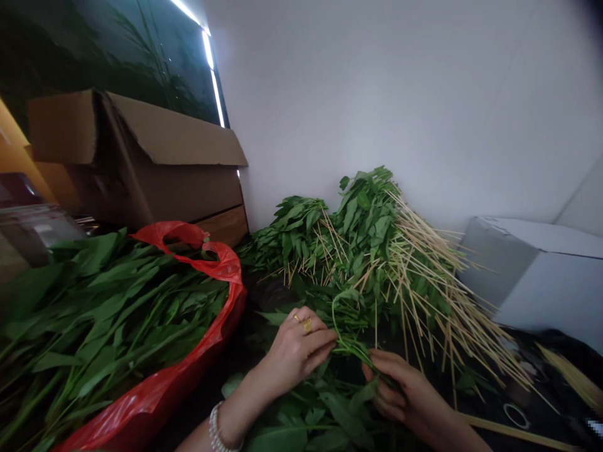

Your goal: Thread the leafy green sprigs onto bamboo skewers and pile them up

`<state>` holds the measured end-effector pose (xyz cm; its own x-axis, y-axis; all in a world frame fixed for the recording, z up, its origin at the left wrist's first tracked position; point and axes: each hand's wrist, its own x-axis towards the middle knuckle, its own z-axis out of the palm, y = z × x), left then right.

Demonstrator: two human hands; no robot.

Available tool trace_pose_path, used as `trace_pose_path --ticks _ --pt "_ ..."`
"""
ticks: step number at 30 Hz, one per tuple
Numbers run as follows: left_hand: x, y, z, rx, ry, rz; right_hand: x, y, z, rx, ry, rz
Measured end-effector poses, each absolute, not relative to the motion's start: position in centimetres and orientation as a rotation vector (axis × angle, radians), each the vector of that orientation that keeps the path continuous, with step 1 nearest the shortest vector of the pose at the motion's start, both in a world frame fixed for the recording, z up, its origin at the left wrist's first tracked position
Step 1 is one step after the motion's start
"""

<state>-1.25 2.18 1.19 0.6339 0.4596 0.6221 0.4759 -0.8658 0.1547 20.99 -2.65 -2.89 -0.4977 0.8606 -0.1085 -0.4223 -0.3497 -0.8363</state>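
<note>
Two bare hands hold a small bunch of leafy green stems (351, 346) beside a red plastic bag (238, 285) of greens.
The bag gapes, heaped to its rim with long, pointed leaves (117, 314); behind it a cardboard box (188, 191) stands with flaps spread, its inside hidden, and at the far right is a white box (551, 282) whose contents cannot be seen. The bunch is bright green and slender, one stem arching up in a loop, held low in the middle above loose leaves (313, 411). The left hand (296, 342) has a narrow grip on it, fingertips together; the right hand (405, 383) curls its grip round the other end. Beyond them, skewered greens (370, 220) lie piled, pale thin skewers (438, 270) fanning rightward.
</note>
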Motion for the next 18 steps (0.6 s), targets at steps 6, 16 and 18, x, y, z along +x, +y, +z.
trace_pose_path --ticks 6,16,18 --pt "-0.1 1.5 0.8 -2.68 -0.927 -1.154 20.2 -2.5 -2.7 -0.72 -1.13 1.869" --pt "-4.5 2.4 5.5 -2.169 -1.601 -2.398 20.7 -2.4 -3.1 -0.785 -1.205 1.742" --pt "-6.0 -0.4 7.1 -2.441 -1.603 -2.285 20.9 -2.1 -3.1 -0.864 -1.216 1.682"
